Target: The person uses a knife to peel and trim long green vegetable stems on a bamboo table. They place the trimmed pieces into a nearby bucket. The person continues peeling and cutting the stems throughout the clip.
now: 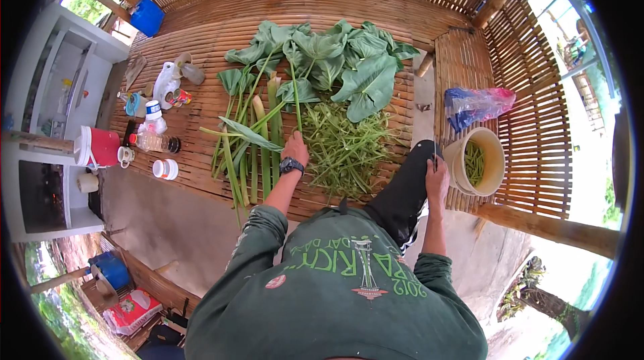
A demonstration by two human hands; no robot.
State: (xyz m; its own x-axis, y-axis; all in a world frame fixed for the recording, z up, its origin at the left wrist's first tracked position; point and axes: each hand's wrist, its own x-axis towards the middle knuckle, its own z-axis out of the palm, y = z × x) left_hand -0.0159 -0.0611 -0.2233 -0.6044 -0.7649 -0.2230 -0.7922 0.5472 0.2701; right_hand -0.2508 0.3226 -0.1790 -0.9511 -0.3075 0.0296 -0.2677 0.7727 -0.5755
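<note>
One left hand (295, 148) grip closes on a leaf stalk (294, 101); right hand (437, 182) pinches a knife (435, 153)

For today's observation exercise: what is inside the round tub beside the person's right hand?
The tub holds cut green stem pieces, heaped against its far inner side. Its wall hides how deep they lie, and whether anything is beneath them.

The person wears a dark green long-sleeved shirt (335, 293) with light green lettering, a small tower drawing and a little red round patch on the front; its sleeves are pushed up above the elbows. A dark wristwatch (290, 166) circles the left wrist, and the trousers (402, 192) are black
</note>
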